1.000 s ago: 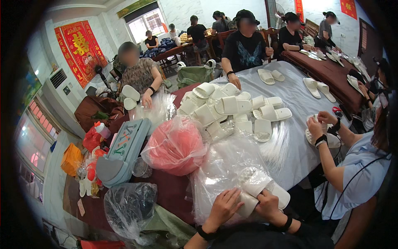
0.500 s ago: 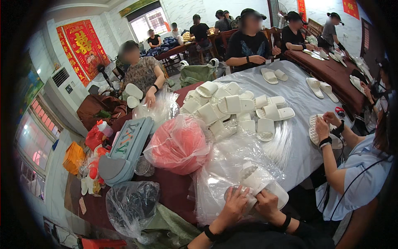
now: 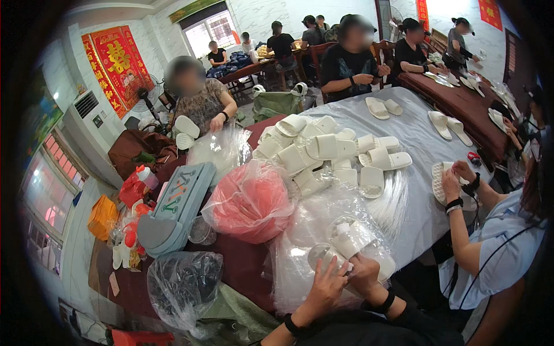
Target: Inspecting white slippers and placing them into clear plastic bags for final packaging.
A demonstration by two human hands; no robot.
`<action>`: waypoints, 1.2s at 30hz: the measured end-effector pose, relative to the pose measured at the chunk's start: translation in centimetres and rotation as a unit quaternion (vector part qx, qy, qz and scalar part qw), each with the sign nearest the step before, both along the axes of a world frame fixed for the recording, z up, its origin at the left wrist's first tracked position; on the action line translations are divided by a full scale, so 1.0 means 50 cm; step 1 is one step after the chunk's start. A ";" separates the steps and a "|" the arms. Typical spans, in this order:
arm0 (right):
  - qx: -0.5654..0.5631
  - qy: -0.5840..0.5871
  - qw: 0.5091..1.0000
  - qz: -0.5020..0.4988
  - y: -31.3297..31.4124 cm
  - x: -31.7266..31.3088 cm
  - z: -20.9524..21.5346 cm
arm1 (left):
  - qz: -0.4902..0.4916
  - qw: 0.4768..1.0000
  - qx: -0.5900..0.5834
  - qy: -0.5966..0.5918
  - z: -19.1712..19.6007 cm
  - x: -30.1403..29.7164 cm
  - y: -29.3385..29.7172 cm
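A pair of white slippers lies at the near edge of the counter (image 3: 245, 266), between and just beyond the person's hands: the left slipper (image 3: 323, 255) and, touching or nearly touching it, the right slipper (image 3: 353, 239). Both rest on a stack of clear plastic bags (image 3: 297, 233). The left hand (image 3: 324, 291) is on the left slipper, its fingers partly spread and bent; how firmly they hold it, I cannot tell. The right hand (image 3: 367, 275) is beside it with curled fingers, the tips partly hidden, so whether they grip anything is unclear.

Beyond the bags, more white slippers (image 3: 321, 147) lie heaped on a grey sheet (image 3: 424, 193). Left of the bags sits a pink bundle (image 3: 248, 202) in clear plastic, and past it a grey-blue plastic object (image 3: 183, 193). To the right, a co-worker in a light-blue top (image 3: 499, 248) has both hands at another white slipper (image 3: 438, 184).
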State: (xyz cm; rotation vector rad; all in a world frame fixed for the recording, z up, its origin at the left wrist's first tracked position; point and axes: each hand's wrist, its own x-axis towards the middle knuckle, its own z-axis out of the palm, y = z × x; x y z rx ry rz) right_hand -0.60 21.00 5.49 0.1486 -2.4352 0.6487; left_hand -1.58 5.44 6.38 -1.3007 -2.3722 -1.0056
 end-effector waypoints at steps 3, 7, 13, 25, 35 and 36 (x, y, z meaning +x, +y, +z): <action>-0.027 -0.025 0.999 -0.006 0.001 -0.002 -0.003 | -0.053 0.998 0.027 -0.030 -0.022 -0.005 -0.004; -0.015 -0.006 1.000 -0.018 0.008 -0.012 -0.024 | -0.048 0.999 0.019 -0.015 -0.008 -0.005 0.003; -0.021 -0.031 0.999 -0.003 0.020 -0.010 -0.041 | -0.064 0.995 0.057 -0.057 -0.004 0.003 0.004; -0.086 -0.150 0.985 0.010 0.005 -0.031 -0.013 | -0.106 0.988 0.089 -0.064 0.004 0.005 0.007; -0.042 -0.181 0.980 -0.065 0.014 -0.062 -0.081 | -0.140 0.987 0.069 -0.047 0.015 0.037 0.017; -0.044 -0.183 0.980 -0.064 0.012 -0.059 -0.080 | -0.149 0.985 0.067 -0.063 0.026 0.043 0.017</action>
